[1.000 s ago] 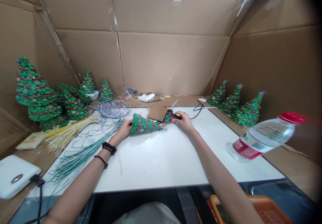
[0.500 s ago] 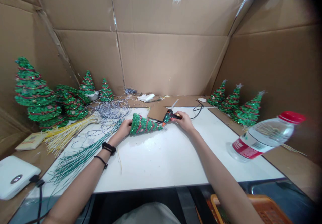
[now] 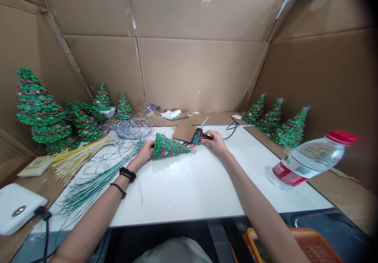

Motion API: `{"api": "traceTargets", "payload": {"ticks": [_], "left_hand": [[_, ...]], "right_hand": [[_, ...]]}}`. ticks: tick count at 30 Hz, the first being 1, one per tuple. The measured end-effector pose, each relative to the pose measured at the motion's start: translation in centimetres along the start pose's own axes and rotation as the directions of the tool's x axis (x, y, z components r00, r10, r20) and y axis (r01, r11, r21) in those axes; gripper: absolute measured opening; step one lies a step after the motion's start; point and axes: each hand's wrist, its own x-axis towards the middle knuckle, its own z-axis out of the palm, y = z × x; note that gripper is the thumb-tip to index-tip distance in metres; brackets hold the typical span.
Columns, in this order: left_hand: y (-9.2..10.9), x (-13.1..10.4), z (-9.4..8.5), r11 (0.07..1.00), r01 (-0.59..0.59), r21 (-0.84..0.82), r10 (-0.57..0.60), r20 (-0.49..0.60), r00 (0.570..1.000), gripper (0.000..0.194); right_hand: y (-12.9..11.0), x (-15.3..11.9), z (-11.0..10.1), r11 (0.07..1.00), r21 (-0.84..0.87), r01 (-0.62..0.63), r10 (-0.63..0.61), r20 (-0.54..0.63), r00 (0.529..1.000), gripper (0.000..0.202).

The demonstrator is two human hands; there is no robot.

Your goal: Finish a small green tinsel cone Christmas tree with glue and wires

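My left hand grips the base of a small green Christmas tree, which lies on its side with its tip pointing right. Red garland winds around the tree. My right hand is closed around a glue gun, with a clear glue stick poking up from its back. The gun's orange nozzle is at the tree's tip; whether it touches, I cannot tell. Behind the gun lies a square of brown cardboard on the white board.
Several decorated trees stand at the left, and three star-topped trees at the right. Green wires, yellow stems and tangled silvery wire lie at left. A tilted-looking plastic bottle stands right. Cardboard walls enclose the table.
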Motion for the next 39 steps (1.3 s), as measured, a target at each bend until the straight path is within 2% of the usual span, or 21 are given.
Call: {"api": "traceTargets", "payload": {"ticks": [15,23,28,33,36,39], "left_hand": [[-0.06,0.01,0.01,0.999,-0.029,0.030,0.029,0.008,1.000,0.015],[0.23,-0.16,0.23,0.999,-0.044,0.026,0.044,0.001,0.999,0.020],[0.21,-0.25,0.19,0.998,-0.057,0.028,0.057,-0.002,0.998,0.020],[-0.10,-0.16,0.16,0.998,-0.056,0.024,0.056,-0.003,0.998,0.019],[-0.33,-0.07,0.24,0.998,-0.060,0.023,0.060,-0.012,0.998,0.022],[-0.49,-0.02,0.29,0.998,-0.060,0.021,0.061,-0.016,0.998,0.023]], "right_hand": [[0.09,0.03,-0.05,0.999,-0.041,-0.003,0.002,-0.018,1.000,0.017],[0.22,-0.02,-0.08,0.998,-0.065,0.000,-0.005,-0.073,0.997,0.017],[0.21,0.00,-0.05,0.997,-0.074,-0.013,0.000,-0.166,0.986,0.016],[0.36,0.08,-0.01,0.997,-0.061,-0.042,0.022,-0.296,0.955,0.020],[0.34,0.04,-0.08,0.998,-0.038,-0.052,0.034,-0.387,0.921,0.024],[0.07,-0.08,-0.26,0.997,-0.060,-0.057,0.019,-0.502,0.864,0.029]]}}
